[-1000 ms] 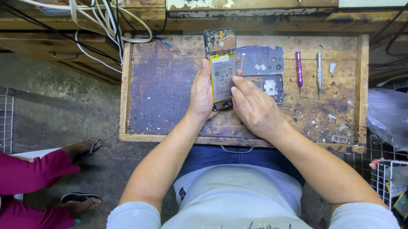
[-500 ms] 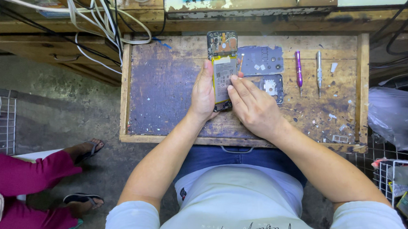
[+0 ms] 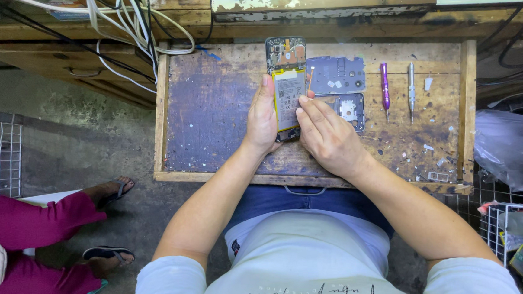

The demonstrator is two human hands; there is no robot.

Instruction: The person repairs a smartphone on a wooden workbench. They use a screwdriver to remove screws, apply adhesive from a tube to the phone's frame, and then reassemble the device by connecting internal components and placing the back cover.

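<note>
Head view looks straight down on an opened phone (image 3: 288, 91) lying lengthwise near the middle of the bench's far edge, its back cover off so the pale rectangular battery and the circuit board at its far end show. The left hand (image 3: 262, 116) clasps the phone's left side, thumb along the edge. The right hand (image 3: 327, 137) rests against the phone's right side near its lower half, fingertips pinched on a thin stick-like tool (image 3: 309, 82) whose tip points at the battery's right edge.

Just right of the phone lie two flat grey-blue phone plates (image 3: 337, 76), one above the other, the nearer one partly under the right hand. Farther right, two slim drivers lie parallel and apart: a purple one (image 3: 384, 86) and a silver one (image 3: 411, 82).

The bench (image 3: 211, 108) is a worn wooden tray-like top with raised rims on its left, right and near edges; its surface is scuffed, stained dark bluish on the left half, bare wood on the right with small white scraps. The left half is open room; the right near corner holds only scattered bits.

Beyond the far edge runs a shelf with white cables (image 3: 127, 28). At the left, another person's legs in magenta trousers (image 3: 31, 240) and sandals stand on the concrete floor.
</note>
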